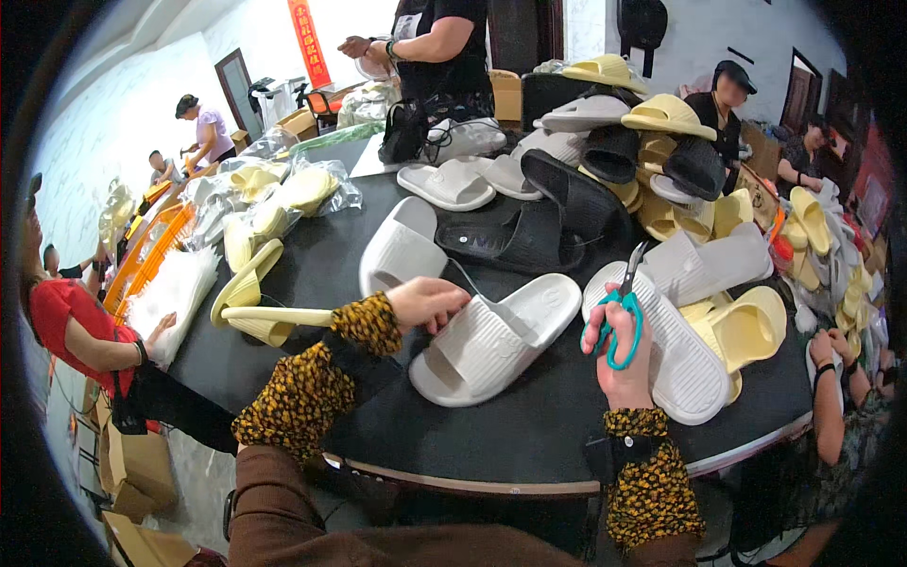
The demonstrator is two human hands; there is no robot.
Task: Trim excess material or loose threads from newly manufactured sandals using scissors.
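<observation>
My right hand (624, 369) grips scissors (625, 321) with teal handles, blades pointing up and away from me. They are over the sole of a light grey slide slipper (675, 354) lying bottom up. My left hand (430, 302) is at the strap of another light grey slipper (491, 345), which sits upright in front of me. Its fingers are bent together, and what they pinch is hidden. A thin pale strand (468, 281) runs close by the fingertips to the strap. Just beyond lie a grey slipper (402, 248) and black slippers (529, 236).
Pale yellow slippers (248, 300) stand on the dark table (378, 430) at left, with bagged ones (307, 189) behind. At right rises a mixed slipper pile (661, 142), with yellow slippers (746, 331) nearer. Several people work around the table, one in red (90, 331) at left.
</observation>
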